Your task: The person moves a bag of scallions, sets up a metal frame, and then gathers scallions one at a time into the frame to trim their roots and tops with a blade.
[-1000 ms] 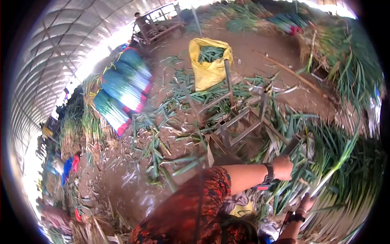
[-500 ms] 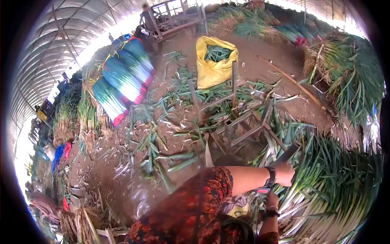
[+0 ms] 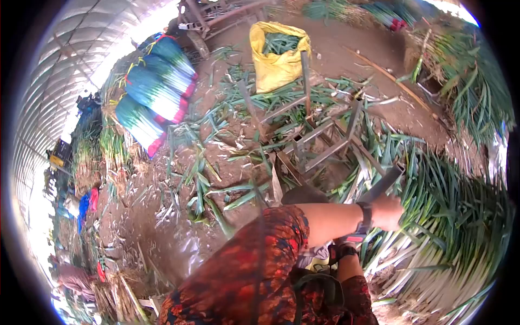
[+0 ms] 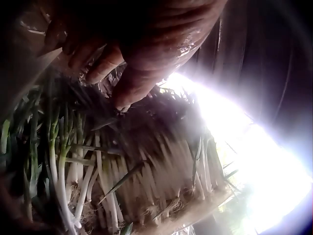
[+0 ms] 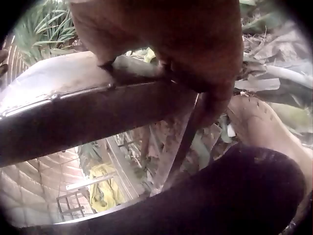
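My left hand (image 3: 387, 212) hovers by the green leaves at the pile's left edge, beside a dark metal bar (image 3: 382, 184). In the left wrist view, that hand (image 4: 156, 56) has its fingers and thumb bent loosely and apart, above white-stemmed, rooted onion-like plants (image 4: 159, 171); whether it touches leaves is unclear. My right hand is hidden behind the left forearm in the head view, where only its strapped wrist (image 3: 344, 251) shows. Seen from the right wrist, the right hand (image 5: 166, 36) grips a dark metal piece (image 5: 88, 115) with a shiny upper face.
The large plant pile (image 3: 449, 216) spreads at right. A metal frame (image 3: 325, 154) stands among cut leaves. Beyond it is a yellow sack (image 3: 276, 73) of greens. Wrapped bundles (image 3: 154, 89) lie at upper left, and a long stick (image 3: 392, 81) lies at upper right.
My right hand, a second ago at a long stalk by the pile, has drawn back left beneath the left forearm. The left hand stays near the bar. The head view has shifted.
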Available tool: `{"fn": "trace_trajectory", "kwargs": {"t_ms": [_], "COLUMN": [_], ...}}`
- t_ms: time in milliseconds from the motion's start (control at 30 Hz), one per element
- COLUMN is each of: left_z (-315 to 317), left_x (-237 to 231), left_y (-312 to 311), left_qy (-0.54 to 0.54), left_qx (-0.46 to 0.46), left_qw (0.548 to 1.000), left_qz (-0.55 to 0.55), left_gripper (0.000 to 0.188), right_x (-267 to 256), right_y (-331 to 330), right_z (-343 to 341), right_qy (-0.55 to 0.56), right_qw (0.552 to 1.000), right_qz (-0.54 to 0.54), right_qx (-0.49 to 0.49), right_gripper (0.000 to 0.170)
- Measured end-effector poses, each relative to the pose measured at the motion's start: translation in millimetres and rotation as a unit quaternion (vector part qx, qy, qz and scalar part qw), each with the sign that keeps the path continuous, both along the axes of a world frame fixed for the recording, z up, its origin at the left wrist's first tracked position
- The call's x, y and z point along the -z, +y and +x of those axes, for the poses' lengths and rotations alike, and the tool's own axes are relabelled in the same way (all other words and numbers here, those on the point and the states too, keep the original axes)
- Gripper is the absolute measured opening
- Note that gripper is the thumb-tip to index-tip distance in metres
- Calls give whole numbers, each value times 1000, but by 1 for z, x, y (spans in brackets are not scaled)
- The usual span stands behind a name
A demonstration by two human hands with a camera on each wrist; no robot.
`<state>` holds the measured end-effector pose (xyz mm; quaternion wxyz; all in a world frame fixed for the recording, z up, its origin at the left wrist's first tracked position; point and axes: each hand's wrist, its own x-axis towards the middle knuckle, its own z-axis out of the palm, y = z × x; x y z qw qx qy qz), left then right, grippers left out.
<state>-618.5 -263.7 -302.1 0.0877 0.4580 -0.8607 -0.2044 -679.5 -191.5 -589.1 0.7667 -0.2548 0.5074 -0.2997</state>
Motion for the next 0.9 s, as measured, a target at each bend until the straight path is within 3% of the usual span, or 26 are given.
{"fn": "trace_trajectory", "kwargs": {"t_ms": [33, 100, 133, 167, 233, 267, 300, 333, 367, 400, 467, 533, 567, 600, 700, 767, 833, 900], "left_z": [0, 17, 38, 70, 119, 149, 180, 213, 241, 265, 288, 299, 297, 291, 267, 243, 223, 213], "left_x": [-5, -16, -30, -72, -103, -90, -81, -59, -40, -9, 44, 86, 98, 101, 91, 69, 50, 42], "left_y": [-3, -15, -10, -2, 4, -2, -5, -6, -5, -7, -2, -2, -6, -13, -23, -22, -10, 0], "left_qy": [18, 212, 304, 285, 224, 310, 215, 221, 146, 163, 369, 406, 423, 432, 459, 482, 449, 390], "left_qx": [1, 20, -14, -66, -196, -253, -335, -372, -395, -466, -467, -466, -461, -473, -486, -459, -444, -432], "left_qw": [999, 977, 951, 956, 951, 914, 907, 882, 879, 850, 801, 785, 774, 762, 737, 743, 773, 812], "left_qz": [29, 24, -49, -7, -86, -61, -139, -188, -222, -182, -61, 42, 96, 98, 93, 70, 64, 39], "left_gripper": [34, 35, 39, 42, 38, 42, 48, 54, 59, 60, 53, 65, 71, 65, 49, 39, 32, 33], "right_x": [1, 11, 15, 13, 20, 24, 18, 7, -7, -29, -39, -41, -14, 0, -40, -33, -62, -63], "right_y": [1, 2, 2, 3, 1, 0, 3, 2, -4, -7, -7, -10, -11, -15, -22, -32, -28, -31], "right_z": [1, 1, 1, 2, 3, 8, 6, 9, 16, 22, 33, 39, 38, 36, 28, 14, -3, -13], "right_qy": [-9, -21, -17, -2, 38, 36, -47, -132, -223, -153, -222, -231, -224, -236, -230, -241, -191, -150], "right_qw": [1000, 1000, 999, 998, 987, 985, 996, 984, 951, 958, 938, 921, 923, 923, 929, 927, 948, 954], "right_qz": [6, 3, -16, -53, -153, -171, -50, 63, 163, 194, 183, 205, 214, 210, 195, 182, 143, 162], "right_qx": [9, 22, 22, 15, -2, 8, 52, 97, 138, 146, 195, 238, 228, 220, 214, 222, 210, 202], "right_gripper": [52, 53, 54, 54, 56, 56, 60, 66, 72, 66, 74, 79, 79, 78, 67, 61, 51, 68]}}
